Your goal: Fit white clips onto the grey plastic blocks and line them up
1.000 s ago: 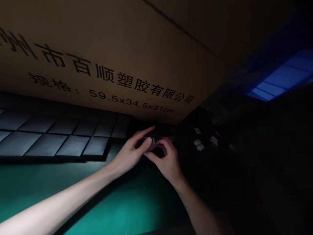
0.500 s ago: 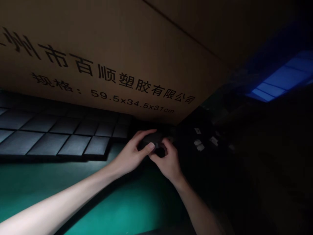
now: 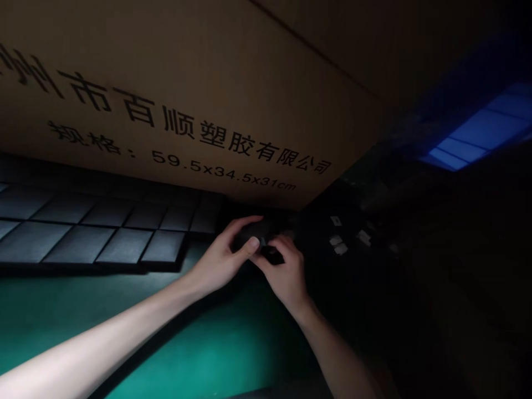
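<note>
L hand (image 3: 220,257) and R hand (image 3: 285,271) in firm grip on small dark obj (image 3: 260,235), mid-frame, below carton (image 3: 174,105). Risk: poor light, dark obj; loose grip could drop it onto green mat (image 3: 199,343).

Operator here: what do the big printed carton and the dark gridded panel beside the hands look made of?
The carton looks like brown cardboard: matte, with black printed characters and a fold line. The gridded panel looks like matte dark plastic or foam with square cells, though the dim light leaves that open.
</note>
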The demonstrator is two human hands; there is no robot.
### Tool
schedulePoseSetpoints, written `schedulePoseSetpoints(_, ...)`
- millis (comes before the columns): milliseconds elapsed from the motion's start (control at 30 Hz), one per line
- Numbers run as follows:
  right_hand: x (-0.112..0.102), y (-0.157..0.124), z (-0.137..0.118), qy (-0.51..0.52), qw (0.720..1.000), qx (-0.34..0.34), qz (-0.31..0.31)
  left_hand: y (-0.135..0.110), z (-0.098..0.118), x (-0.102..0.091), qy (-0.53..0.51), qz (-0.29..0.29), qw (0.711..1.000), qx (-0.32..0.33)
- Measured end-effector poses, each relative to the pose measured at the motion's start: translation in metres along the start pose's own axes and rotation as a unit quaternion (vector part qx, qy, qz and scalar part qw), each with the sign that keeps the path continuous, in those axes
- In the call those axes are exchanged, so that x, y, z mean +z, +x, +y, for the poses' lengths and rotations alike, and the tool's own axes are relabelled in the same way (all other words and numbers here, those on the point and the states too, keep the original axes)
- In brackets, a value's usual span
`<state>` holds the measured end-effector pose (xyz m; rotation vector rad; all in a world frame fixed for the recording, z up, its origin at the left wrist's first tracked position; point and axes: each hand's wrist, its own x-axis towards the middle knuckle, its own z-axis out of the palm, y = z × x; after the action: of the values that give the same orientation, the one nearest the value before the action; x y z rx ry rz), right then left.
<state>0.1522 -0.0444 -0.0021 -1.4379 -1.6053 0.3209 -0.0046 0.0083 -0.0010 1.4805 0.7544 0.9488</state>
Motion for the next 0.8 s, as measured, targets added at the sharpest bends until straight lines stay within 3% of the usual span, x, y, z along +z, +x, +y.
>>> schedulePoseSetpoints(133,0.002,-0.001,0.001,-0.013,1.000,-0.022,-0.004,0.000,0.002,0.000,-0.012,-0.004,1.000,-0.014)
schedulePoseSetpoints(267,0.001,-0.001,0.002,-0.054,0.992,-0.110,0.029,0.001,0.005,0.001,-0.084,0.003,0.995,-0.061)
schedulePoseSetpoints(367,0.003,-0.003,0.001,-0.074,0.979,-0.190,0.012,0.002,0.009,0.002,-0.196,0.042,0.973,-0.119)
schedulePoseSetpoints(500,0.007,-0.006,0.001,-0.151,0.958,-0.238,-0.048,0.004,0.013,0.003,-0.302,0.076,0.935,-0.171)
schedulePoseSetpoints(700,0.011,-0.003,0.007,-0.162,0.939,-0.304,0.000,0.003,0.014,0.003,-0.304,0.054,0.934,-0.180)
schedulePoseSetpoints(800,0.007,-0.001,0.005,-0.136,0.942,-0.307,-0.014,0.002,0.014,0.002,-0.284,0.063,0.939,-0.185)
